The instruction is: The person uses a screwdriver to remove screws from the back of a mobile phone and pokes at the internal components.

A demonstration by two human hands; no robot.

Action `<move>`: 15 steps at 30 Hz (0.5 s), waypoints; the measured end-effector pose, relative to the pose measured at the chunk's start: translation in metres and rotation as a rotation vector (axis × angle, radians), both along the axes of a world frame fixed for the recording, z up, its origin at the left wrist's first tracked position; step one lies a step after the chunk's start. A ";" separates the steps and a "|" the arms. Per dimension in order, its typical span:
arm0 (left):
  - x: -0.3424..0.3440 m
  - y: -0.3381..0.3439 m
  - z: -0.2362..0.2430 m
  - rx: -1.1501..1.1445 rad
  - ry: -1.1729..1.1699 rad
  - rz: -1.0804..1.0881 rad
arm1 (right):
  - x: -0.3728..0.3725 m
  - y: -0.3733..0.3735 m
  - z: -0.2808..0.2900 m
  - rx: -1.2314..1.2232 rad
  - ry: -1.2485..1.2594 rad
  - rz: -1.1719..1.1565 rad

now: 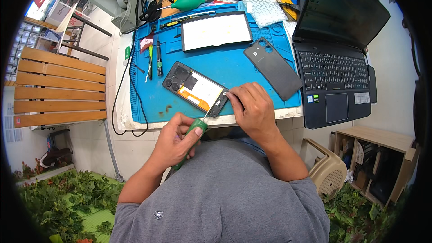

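The open phone (196,91) is black — white battery (207,90), orange strip (193,97).

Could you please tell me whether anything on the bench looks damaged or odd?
Brown marks, possibly burns, stain the blue mat near its front edge, on the person's side of the opened phone; they look odd against the blue surface.
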State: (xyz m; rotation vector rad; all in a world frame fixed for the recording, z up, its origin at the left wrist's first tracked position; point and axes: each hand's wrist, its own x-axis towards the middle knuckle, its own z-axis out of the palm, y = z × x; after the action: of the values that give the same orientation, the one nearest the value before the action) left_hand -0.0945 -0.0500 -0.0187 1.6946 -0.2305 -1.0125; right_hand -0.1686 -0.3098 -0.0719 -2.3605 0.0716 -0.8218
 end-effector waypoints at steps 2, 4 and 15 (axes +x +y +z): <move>0.000 0.000 -0.001 0.010 -0.002 0.023 | 0.000 0.000 -0.001 -0.005 -0.003 -0.002; 0.000 0.001 -0.001 -0.006 -0.008 0.025 | 0.000 0.000 -0.002 -0.007 -0.005 -0.004; -0.001 -0.004 0.000 0.010 -0.012 0.008 | 0.000 0.000 -0.002 -0.011 -0.008 -0.006</move>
State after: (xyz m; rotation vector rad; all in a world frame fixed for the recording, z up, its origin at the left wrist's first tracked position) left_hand -0.0956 -0.0544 -0.0187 1.7101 -0.2270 -0.9993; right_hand -0.1683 -0.3100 -0.0736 -2.3684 0.0708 -0.8362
